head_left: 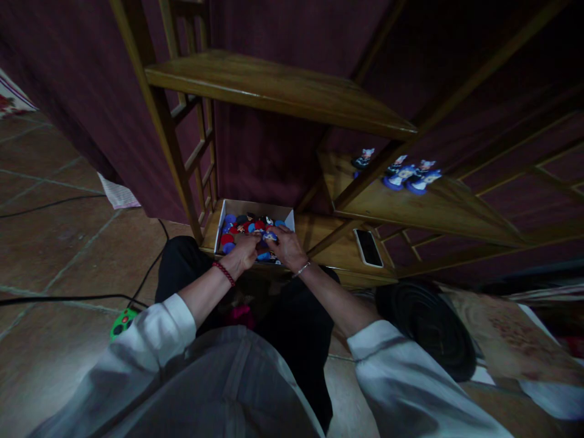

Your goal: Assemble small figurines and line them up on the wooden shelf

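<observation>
A shallow white box (pixel 288 215) on the lowest wooden shelf holds many small figurines (pixel 229 238) in red, blue, purple and black. My left hand (pixel 245 252), with a red bracelet at the wrist, reaches over the box's front edge. Its fingers are curled together, and whatever they grip is hidden. My right hand (pixel 288 248), wearing a thin silver bracelet, comes in from the right. Between its thumb and fingers is a small blue-and-white figurine (pixel 270 235), close to my left fingertips. Dim light and small size blur the figurines' details.
Above the box juts a wooden shelf board (pixel 274 91). Several figurines (pixel 406 173) stand on a shelf to the right. A phone (pixel 368 247) lies on the lower shelf. On the floor are a green object (pixel 124 322), cables (pixel 68 299) and a coiled black roll (pixel 426 325).
</observation>
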A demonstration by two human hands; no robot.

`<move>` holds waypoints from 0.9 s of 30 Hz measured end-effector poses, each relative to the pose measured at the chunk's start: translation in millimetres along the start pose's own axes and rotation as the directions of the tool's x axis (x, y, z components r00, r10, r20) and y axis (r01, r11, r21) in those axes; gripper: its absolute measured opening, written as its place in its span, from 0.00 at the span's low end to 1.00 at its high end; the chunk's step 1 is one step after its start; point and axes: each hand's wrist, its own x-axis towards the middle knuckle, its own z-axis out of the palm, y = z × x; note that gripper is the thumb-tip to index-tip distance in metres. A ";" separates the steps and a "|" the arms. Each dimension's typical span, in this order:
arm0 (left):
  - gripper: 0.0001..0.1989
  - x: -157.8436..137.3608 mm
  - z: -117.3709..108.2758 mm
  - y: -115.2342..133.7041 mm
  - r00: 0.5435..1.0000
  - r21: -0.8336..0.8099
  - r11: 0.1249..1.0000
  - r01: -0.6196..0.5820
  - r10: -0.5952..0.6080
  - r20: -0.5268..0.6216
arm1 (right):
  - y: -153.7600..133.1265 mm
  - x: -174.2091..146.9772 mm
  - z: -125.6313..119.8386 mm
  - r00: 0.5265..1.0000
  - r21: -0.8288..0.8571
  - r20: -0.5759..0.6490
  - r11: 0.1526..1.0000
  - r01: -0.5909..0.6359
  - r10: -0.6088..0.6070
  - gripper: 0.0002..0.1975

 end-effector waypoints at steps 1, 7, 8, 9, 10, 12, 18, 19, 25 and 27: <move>0.11 -0.7 0.1 0.2 1.000 -0.008 1.000 0.002 -0.002 -0.003 | -0.3 -0.4 -1.2 1.000 -0.004 0.003 1.000 0.009 -0.009 0.10; 0.11 -7.1 0.7 0.8 0.999 -0.011 1.000 0.030 -0.030 0.014 | -0.4 -5.6 -2.8 0.999 -0.029 0.030 0.999 0.042 -0.041 0.11; 0.11 -8.5 1.2 0.8 1.000 -0.009 1.000 0.029 -0.029 0.013 | -0.1 -6.8 -2.7 0.998 -0.032 0.035 0.998 0.047 -0.046 0.12; 0.11 -10.0 1.7 0.9 1.000 -0.010 1.000 0.024 -0.024 0.012 | 0.1 -7.9 -2.9 0.998 -0.032 0.041 0.998 0.053 -0.052 0.12; 0.11 -11.4 2.4 1.1 1.000 -0.012 1.000 0.017 -0.017 0.015 | 0.2 -8.9 -3.5 0.997 -0.030 0.049 0.998 0.061 -0.060 0.12; 0.12 -13.6 4.0 1.6 1.000 -0.021 1.000 0.010 -0.010 0.023 | 0.1 -10.2 -6.1 0.995 -0.021 0.065 0.997 0.080 -0.079 0.12; 0.11 -12.3 5.0 3.2 0.997 -0.052 0.996 0.070 -0.069 0.030 | -3.4 -8.3 -14.7 0.992 -0.027 0.090 0.996 0.088 -0.086 0.09; 0.11 -11.0 4.1 3.2 0.997 -0.061 0.995 0.076 -0.074 0.033 | -3.6 -7.6 -14.3 0.993 -0.025 0.085 0.996 0.082 -0.080 0.09; 0.09 -4.4 -3.8 2.6 0.992 -0.107 0.986 0.124 -0.121 0.036 | 0.4 -6.2 -4.2 0.997 0.060 0.029 0.996 0.063 -0.065 0.09; 0.09 -4.1 -5.3 2.6 0.991 -0.129 0.982 0.137 -0.135 0.026 | 2.3 -7.1 -2.3 0.999 0.106 0.017 0.993 0.045 -0.047 0.10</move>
